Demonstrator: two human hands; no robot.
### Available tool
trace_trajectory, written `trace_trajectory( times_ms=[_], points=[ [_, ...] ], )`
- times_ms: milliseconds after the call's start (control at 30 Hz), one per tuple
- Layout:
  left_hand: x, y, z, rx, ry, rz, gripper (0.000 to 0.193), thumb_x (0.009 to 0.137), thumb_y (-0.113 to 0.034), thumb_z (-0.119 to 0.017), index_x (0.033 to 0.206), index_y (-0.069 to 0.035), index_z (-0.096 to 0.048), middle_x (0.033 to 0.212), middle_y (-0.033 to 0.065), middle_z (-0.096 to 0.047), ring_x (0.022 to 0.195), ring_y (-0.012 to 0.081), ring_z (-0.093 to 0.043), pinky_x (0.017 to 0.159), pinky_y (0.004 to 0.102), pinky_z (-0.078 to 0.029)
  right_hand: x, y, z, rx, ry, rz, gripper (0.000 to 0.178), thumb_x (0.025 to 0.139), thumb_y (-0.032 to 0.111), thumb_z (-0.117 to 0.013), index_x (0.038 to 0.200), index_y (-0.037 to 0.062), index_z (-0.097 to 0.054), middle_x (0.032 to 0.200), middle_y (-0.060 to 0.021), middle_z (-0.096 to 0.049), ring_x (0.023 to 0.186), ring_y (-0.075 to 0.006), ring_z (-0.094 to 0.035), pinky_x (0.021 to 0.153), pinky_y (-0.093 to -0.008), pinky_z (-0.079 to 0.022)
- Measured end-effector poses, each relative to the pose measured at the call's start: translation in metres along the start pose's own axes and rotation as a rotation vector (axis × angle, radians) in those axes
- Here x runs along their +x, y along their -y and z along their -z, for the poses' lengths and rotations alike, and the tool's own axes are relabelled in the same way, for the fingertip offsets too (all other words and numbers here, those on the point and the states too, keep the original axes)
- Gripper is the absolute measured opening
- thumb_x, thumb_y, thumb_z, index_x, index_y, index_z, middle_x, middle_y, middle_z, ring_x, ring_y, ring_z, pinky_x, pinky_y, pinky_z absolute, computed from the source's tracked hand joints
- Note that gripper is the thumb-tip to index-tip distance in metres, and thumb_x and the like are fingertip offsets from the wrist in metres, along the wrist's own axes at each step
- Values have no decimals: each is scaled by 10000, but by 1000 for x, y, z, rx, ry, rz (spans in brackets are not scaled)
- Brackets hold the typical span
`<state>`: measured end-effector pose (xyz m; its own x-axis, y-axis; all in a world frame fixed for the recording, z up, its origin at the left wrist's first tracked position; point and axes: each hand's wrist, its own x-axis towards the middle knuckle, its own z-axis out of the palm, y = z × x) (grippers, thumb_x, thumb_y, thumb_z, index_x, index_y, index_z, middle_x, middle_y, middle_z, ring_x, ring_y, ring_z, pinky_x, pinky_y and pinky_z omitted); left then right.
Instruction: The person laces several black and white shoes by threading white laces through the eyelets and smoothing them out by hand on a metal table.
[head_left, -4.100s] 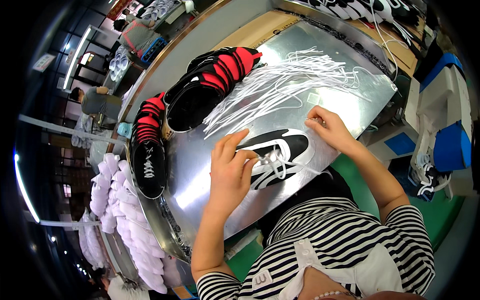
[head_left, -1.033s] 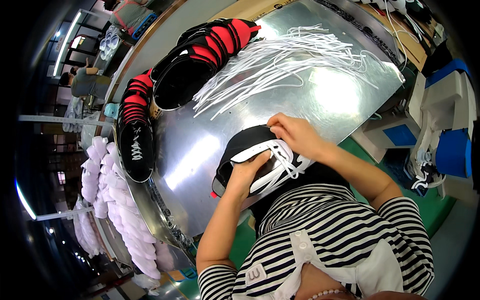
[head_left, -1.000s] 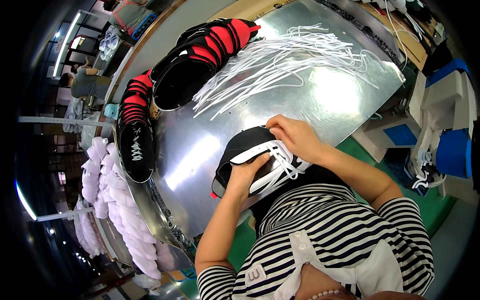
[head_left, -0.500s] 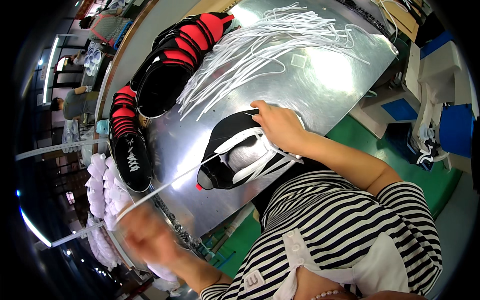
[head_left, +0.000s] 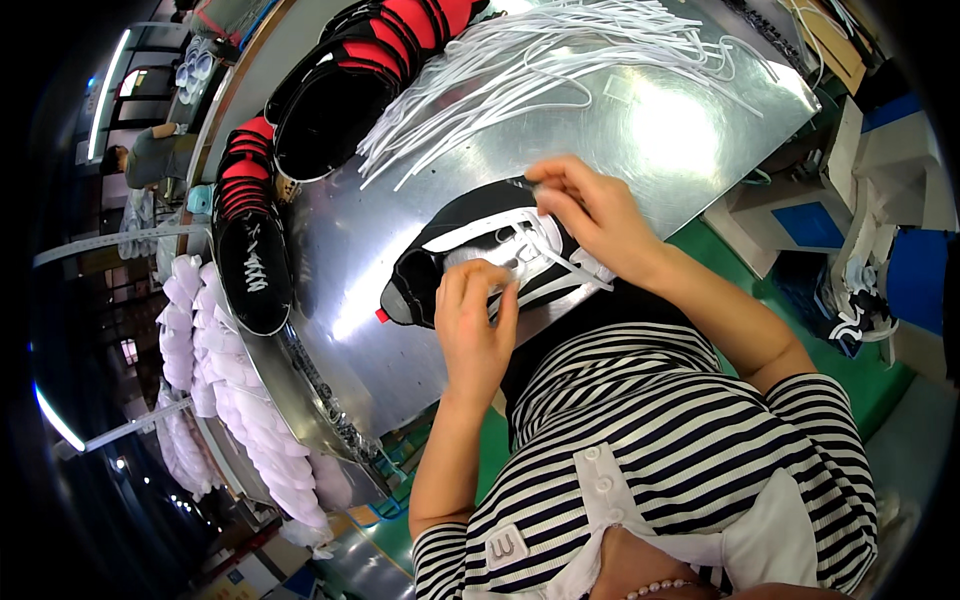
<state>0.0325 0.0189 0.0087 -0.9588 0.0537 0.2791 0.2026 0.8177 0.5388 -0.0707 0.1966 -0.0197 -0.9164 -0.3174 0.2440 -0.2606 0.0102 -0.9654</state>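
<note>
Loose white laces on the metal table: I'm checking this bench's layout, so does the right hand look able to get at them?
Probably yes: the right hand is by the toe of the black-and-white shoe, and only metal tabletop shows between it and the white laces.

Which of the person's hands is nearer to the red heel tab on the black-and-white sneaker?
Left. The left hand is over the sneaker, right of the red heel tab; the right hand is farther off, toward the toe end.
</note>
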Motion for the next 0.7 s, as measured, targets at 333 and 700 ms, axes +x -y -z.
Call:
trace_trajectory(
  times_ms=[333,700],
  points=[
    [-2,0,6,133,33,15,221,818,-113,-741,945,-6,-595,859,137,-587,784,331,-579,680,400,-458,-61,15,-5,-230,308,-124,144,953,117,-595,1055,25,-551,856,-137,-683,758,-249,-702,661,-329,-527],
    [-9,5,-2,-38,6,18,175,841,-95,-726,906,1,-595,817,139,-615,690,314,-594,617,366,-455,-63,3,-30,96,211,-335,137,959,70,-561,1045,15,-469,771,-122,-659,723,-207,-684,641,-303,-510]
  ],
)
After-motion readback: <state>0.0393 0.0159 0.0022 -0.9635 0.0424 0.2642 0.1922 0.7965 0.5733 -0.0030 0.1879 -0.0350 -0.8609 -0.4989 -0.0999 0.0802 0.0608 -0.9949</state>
